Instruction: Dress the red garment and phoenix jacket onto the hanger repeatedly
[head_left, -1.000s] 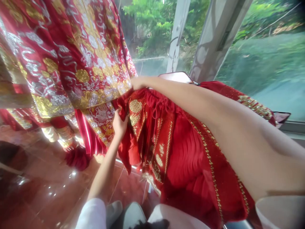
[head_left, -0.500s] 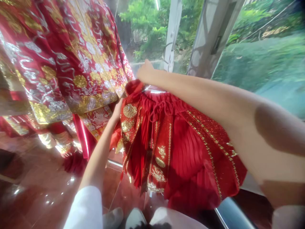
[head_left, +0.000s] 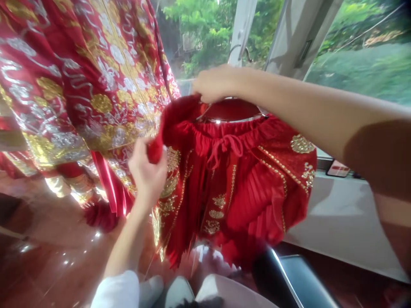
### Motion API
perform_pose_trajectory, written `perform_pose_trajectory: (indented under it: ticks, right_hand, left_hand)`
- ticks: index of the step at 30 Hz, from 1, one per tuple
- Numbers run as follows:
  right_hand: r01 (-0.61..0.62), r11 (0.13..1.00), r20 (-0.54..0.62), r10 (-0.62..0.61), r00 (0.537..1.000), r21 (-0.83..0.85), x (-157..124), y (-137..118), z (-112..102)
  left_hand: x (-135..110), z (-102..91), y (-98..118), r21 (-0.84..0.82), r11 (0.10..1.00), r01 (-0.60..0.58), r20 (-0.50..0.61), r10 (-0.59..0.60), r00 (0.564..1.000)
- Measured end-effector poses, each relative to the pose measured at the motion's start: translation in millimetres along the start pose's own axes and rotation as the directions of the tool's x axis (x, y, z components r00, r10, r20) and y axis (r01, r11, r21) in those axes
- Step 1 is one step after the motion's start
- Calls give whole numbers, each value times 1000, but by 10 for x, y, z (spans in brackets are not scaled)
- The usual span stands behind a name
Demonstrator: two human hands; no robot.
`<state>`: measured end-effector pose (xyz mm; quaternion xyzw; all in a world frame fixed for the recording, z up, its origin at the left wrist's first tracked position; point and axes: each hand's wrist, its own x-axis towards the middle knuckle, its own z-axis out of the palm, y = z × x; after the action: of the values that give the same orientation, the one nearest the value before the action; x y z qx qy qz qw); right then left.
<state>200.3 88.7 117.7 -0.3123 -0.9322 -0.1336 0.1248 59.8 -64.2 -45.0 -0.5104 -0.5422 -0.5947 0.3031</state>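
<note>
A red pleated skirt [head_left: 244,188] with gold embroidery and a drawstring bow hangs from a dark red hanger [head_left: 229,110] with a metal hook. My right hand [head_left: 213,83] is closed over the hanger's left end and the skirt's waistband, the arm reaching in from the right. My left hand [head_left: 147,173] is closed on a bunched corner of the skirt's red fabric at its left edge, just below the waistband.
A large red robe [head_left: 83,85] with gold and silver embroidery hangs at the left, touching the skirt. Behind are window frames [head_left: 297,34] with greenery outside and a white sill [head_left: 340,214]. Glossy reddish floor [head_left: 48,256] lies below; a dark chair back [head_left: 289,282] stands at the bottom right.
The skirt and hanger have risen and shifted right. My right hand moved up onto the hanger's end. My left hand came up and closed on the fabric's left corner.
</note>
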Motion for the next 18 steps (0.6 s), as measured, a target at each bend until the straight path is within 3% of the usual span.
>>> perform_pose_trajectory:
  ticks: [3,5,7,10,12,14,17,18]
  right_hand:
    - [107,994,68,-108,992,10,-138,62,89]
    - [139,986,-1,-140,990,94,-186,73,135]
    - [143,977,-80,-132,988,157,-214,56,155]
    - [140,970,-116,-118,986,199,-242,7,155]
    - [138,967,-117,-115,986,215,-258,-16,148]
    - [151,958,-98,-130,987,245,-274,-20,141]
    - [176,947,-75,-162,984,270,-296,10,138]
    - [181,946,-72,-168,983,269,-300,27,142]
  left_hand:
    - [-434,126,100,92,992,-84,57,79,995]
    - [-583,255,38,176,977,-120,134,97,986]
    - [-608,403,-5,275,957,-93,229,28,973]
    - [-586,626,95,345,936,76,273,-178,945]
    - [-642,737,237,238,962,135,320,-209,924]
    - [-740,770,360,50,988,145,408,-153,900]
    - [-767,628,452,-192,960,203,567,-60,822]
    - [-709,548,468,-233,949,213,579,-40,814]
